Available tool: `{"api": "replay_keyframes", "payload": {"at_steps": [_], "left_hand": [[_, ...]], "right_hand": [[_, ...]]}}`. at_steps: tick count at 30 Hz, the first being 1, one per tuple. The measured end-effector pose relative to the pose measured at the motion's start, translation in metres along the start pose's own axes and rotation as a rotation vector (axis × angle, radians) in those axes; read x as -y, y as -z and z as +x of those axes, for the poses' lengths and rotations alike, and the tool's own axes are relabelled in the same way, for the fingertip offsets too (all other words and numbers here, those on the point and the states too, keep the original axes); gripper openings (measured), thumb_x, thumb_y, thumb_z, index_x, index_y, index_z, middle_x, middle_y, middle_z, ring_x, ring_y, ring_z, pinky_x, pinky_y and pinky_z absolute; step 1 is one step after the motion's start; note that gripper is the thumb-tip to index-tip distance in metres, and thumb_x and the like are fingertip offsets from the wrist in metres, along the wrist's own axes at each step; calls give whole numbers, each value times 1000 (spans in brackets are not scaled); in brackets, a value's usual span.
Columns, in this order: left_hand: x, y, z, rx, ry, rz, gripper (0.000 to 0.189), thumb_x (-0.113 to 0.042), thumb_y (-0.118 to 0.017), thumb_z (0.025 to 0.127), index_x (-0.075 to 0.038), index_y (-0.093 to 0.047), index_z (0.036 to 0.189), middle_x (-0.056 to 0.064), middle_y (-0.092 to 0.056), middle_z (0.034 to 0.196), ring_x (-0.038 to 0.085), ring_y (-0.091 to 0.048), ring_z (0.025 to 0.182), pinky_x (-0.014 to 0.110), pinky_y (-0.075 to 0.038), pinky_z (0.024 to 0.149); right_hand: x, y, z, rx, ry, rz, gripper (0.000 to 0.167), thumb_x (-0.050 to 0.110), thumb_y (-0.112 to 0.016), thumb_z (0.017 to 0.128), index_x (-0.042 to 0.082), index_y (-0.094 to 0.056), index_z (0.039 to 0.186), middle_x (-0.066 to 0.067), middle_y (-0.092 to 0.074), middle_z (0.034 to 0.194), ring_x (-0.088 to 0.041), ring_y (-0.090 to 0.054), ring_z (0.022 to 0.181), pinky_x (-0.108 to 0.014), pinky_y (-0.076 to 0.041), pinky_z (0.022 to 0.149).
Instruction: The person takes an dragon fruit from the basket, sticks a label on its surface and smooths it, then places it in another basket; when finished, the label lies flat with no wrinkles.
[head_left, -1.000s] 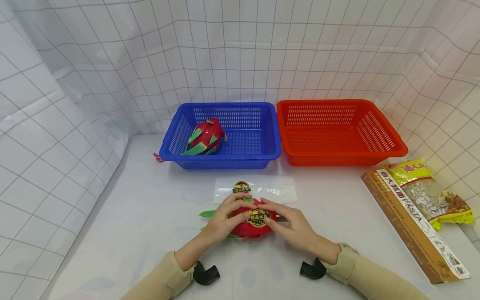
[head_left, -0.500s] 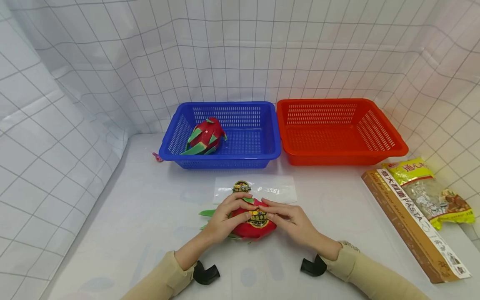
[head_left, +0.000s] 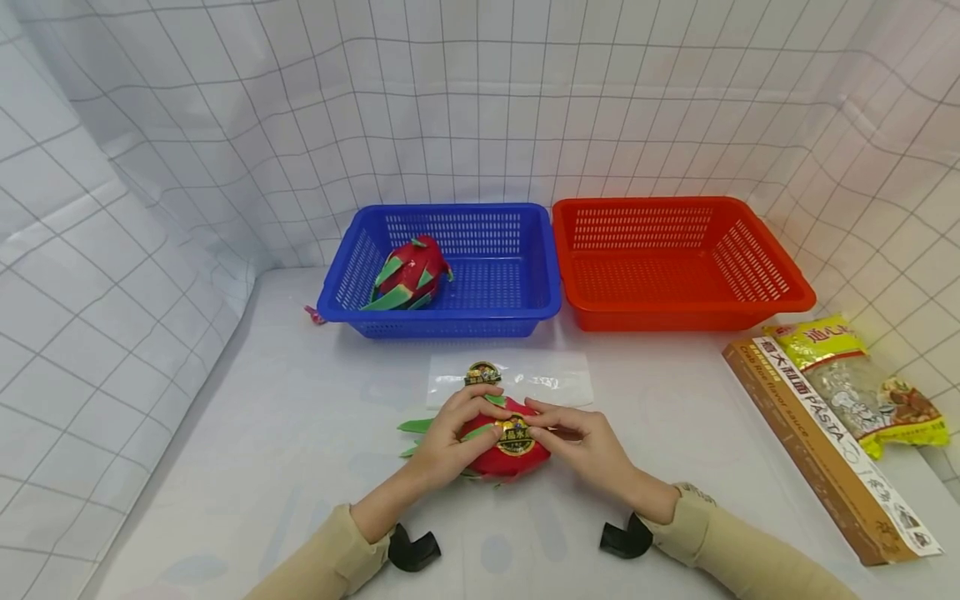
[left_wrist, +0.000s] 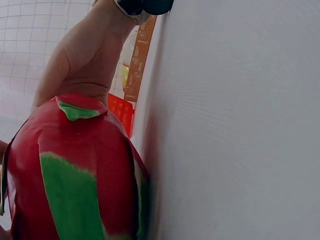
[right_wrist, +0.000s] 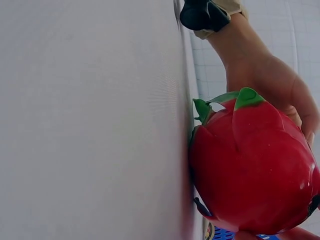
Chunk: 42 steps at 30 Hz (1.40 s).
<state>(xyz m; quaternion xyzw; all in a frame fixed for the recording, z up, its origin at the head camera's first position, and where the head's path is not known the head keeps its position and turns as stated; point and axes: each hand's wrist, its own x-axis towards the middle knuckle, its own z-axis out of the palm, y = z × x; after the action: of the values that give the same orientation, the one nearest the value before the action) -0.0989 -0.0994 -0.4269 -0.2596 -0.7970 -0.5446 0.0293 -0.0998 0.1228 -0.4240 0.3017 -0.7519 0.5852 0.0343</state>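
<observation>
A dragon fruit (head_left: 517, 462), red with green leaf tips, lies on its side on the white table, between my two hands. On its upper face is a round black-and-gold sticker (head_left: 514, 435). My left hand (head_left: 452, 437) grips the fruit's left part, its thumb reaching to the sticker's left edge. From the other side my right hand (head_left: 588, 443) holds the fruit with bent fingers, thumb and fingertips close together at the sticker's right edge and covering part of it. Red skin fills much of the left wrist view, where a green leaf (left_wrist: 70, 195) shows.
A clear strip (head_left: 543, 379) with another round sticker (head_left: 482, 373) lies behind the hands. Farther back, a blue basket (head_left: 450, 315) holds a second dragon fruit (head_left: 415, 275), beside a red basket (head_left: 675, 321). A pasta box (head_left: 828, 450) and a yellow-ended bag (head_left: 855, 392) lie at right.
My right thumb and fingers have drawn closer together at the sticker's right side. My left hand and the fruit have hardly moved.
</observation>
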Motion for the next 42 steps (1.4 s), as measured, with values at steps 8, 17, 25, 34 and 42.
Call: {"api": "replay_keyframes", "payload": {"at_steps": [8,17,25,34,42], "left_hand": [[1,-2,2,-35,30,17,19,-21,-65,89,-24,-68,107,2,-49,134,19,-38,127,56,-30,100],[-3,-5,3,-52,3,154,24,-31,-70,84,-27,-65,107,-3,-47,136,18,-38,127,54,-35,96],[-7,-1,2,3,107,-34,17,-23,-69,86,-20,-70,102,5,-44,140,25,-32,132,62,-21,101],[-8,0,1,11,117,-156,20,-8,-64,87,-3,-71,105,18,-47,135,33,-35,129,53,-36,96],[-7,-2,-4,-24,101,-73,27,-20,-74,81,-20,-72,107,0,-47,137,25,-38,129,42,-45,89]], "right_hand": [[-10,0,-5,55,30,-205,40,15,-72,83,13,-64,122,-11,-53,132,-22,-50,122,-38,-41,97],[-7,-3,-2,57,-40,-210,42,34,-71,83,23,-63,123,-9,-51,135,-20,-52,119,-28,-49,85],[-8,1,2,119,-82,-97,34,26,-72,83,18,-66,116,-11,-52,135,-22,-54,118,-26,-52,79],[-12,10,1,197,-196,87,31,14,-62,91,11,-63,122,-9,-44,142,-25,-38,132,-33,-43,96],[-10,6,-2,203,-177,104,40,14,-68,87,12,-60,127,-15,-39,144,-27,-48,123,-31,-49,87]]}}
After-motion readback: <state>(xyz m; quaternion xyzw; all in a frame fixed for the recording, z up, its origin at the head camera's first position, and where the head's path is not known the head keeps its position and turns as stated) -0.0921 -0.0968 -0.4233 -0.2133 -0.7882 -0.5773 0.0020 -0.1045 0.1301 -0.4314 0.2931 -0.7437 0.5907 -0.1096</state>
